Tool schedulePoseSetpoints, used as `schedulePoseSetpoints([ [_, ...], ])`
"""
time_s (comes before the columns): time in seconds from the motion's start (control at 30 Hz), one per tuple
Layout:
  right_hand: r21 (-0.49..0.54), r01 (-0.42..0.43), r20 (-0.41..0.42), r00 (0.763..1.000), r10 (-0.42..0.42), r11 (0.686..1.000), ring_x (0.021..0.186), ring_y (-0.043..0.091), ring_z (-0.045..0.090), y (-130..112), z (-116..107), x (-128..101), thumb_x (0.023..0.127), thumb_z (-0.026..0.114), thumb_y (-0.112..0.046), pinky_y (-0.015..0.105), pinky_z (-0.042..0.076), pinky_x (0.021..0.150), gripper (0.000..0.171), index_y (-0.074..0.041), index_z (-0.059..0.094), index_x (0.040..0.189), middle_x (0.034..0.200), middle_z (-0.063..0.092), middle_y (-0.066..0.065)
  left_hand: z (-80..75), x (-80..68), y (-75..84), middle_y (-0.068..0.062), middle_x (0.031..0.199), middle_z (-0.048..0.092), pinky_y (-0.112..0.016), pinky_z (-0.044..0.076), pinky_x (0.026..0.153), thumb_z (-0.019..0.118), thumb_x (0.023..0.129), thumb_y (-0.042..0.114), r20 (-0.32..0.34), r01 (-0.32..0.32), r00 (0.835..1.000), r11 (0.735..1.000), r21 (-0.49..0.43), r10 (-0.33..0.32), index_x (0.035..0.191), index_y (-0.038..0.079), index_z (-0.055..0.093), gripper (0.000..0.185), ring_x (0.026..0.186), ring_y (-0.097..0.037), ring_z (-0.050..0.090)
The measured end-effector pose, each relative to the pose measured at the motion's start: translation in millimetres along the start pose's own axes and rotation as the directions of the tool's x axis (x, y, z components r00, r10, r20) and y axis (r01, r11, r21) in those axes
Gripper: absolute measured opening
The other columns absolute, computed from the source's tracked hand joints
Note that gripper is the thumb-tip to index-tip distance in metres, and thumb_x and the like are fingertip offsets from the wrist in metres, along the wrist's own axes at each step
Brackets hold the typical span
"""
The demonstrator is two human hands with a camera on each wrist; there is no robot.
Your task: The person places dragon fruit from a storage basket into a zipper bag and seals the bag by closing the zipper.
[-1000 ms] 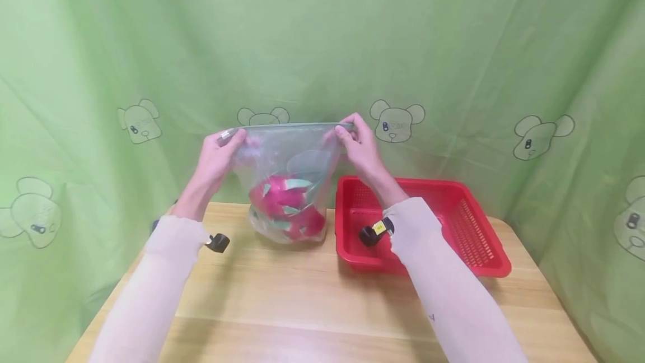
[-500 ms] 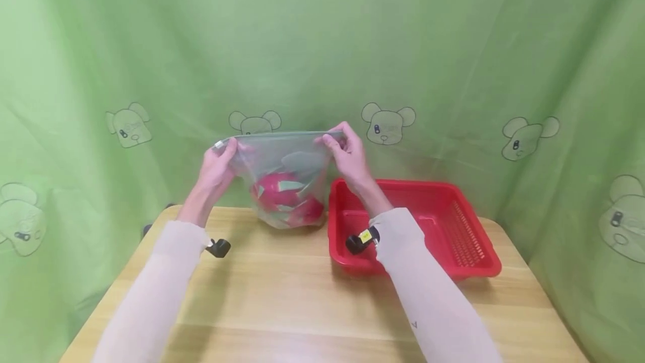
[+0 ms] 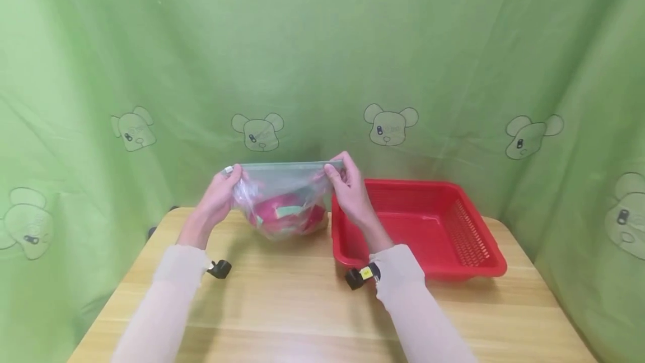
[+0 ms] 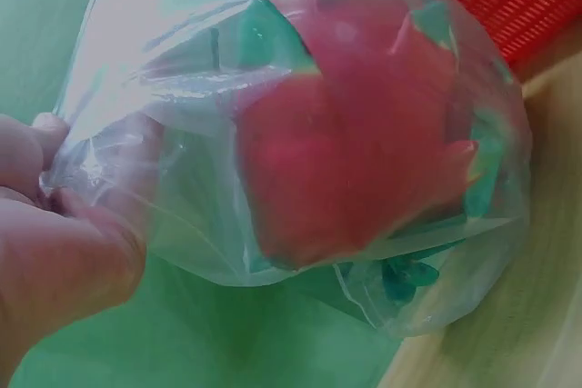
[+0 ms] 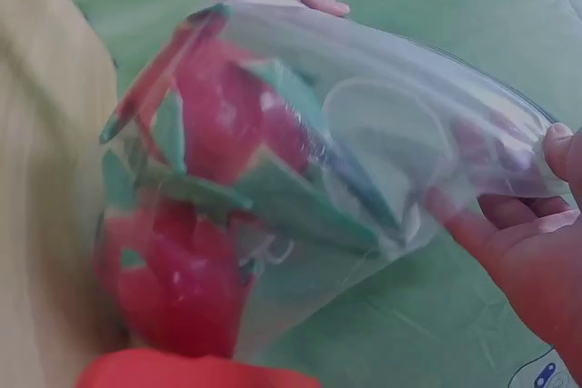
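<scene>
A clear zip bag (image 3: 282,195) with a red dragon fruit (image 3: 284,214) inside rests on the far part of the wooden table (image 3: 302,307). My left hand (image 3: 221,195) pinches the bag's top left corner, and my right hand (image 3: 345,189) pinches the top right corner. The top edge is stretched straight between them. In the left wrist view the fruit (image 4: 355,124) fills the bag (image 4: 182,215), with my left hand (image 4: 55,224) at the corner. In the right wrist view the bag (image 5: 382,152) shows red flesh and green scales (image 5: 218,224), with my right hand (image 5: 518,243) on its edge.
A red plastic basket (image 3: 433,228) stands just right of the bag, near the table's right edge. A green cloth with bear prints (image 3: 390,125) hangs behind the table. Bare wood lies in front of the bag.
Both hands have lowered the bag, so it now sags onto the table and looks squatter. The right forearm has come off the basket's front.
</scene>
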State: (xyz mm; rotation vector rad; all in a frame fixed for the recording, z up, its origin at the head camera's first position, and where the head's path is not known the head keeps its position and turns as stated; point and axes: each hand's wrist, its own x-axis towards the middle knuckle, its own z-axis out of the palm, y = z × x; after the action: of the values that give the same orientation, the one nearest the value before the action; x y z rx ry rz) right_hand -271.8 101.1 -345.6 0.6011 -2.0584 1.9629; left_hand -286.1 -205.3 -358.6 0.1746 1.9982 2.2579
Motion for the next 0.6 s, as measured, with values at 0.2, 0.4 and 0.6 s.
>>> schedulePoseSetpoints([
  [0.2, -0.141, -0.013, -0.008, 1.000, 0.012, 0.990, 0.071, 0.020, 0.054, 15, 2, -20, 0.108, 0.053, -0.017, 0.026, 0.045, 0.056, 0.012, -0.006, 0.051, 0.110, 0.093, 0.064, 0.014, -3.0, -6.4, -19.8, -0.009, 0.092, 0.071, -0.035, 0.062, 0.078, 0.033, 0.112, 0.041, 0.012, 0.086, 0.996, 0.996, 0.029, -0.087, 0.115, 0.004, 0.050, 0.041, 0.082, -0.022, 0.074],
  [0.4, -0.286, -0.011, -0.058, 0.998, -0.006, 0.958, 0.074, 0.023, 0.057, 25, 0, -36, 0.107, 0.054, -0.015, 0.030, 0.047, 0.060, 0.008, -0.008, 0.052, 0.111, 0.089, 0.064, 0.012, -1.1, -8.2, -33.4, -0.010, 0.091, 0.071, -0.039, 0.062, 0.080, 0.031, 0.112, 0.041, 0.039, 0.103, 0.994, 0.993, 0.057, -0.105, 0.117, 0.002, 0.050, 0.045, 0.081, -0.023, 0.073],
  [0.6, -0.321, -0.023, -0.052, 0.999, 0.006, 0.947, 0.060, 0.019, 0.048, 28, 4, -47, 0.107, 0.054, -0.017, 0.030, 0.042, 0.053, 0.008, -0.011, 0.054, 0.112, 0.073, 0.053, 0.009, -3.9, -14.7, -42.8, -0.012, 0.094, 0.069, -0.041, 0.062, 0.081, 0.031, 0.111, 0.044, 0.037, 0.147, 0.988, 0.987, 0.058, -0.149, 0.119, 0.003, 0.051, 0.046, 0.084, -0.025, 0.074],
])
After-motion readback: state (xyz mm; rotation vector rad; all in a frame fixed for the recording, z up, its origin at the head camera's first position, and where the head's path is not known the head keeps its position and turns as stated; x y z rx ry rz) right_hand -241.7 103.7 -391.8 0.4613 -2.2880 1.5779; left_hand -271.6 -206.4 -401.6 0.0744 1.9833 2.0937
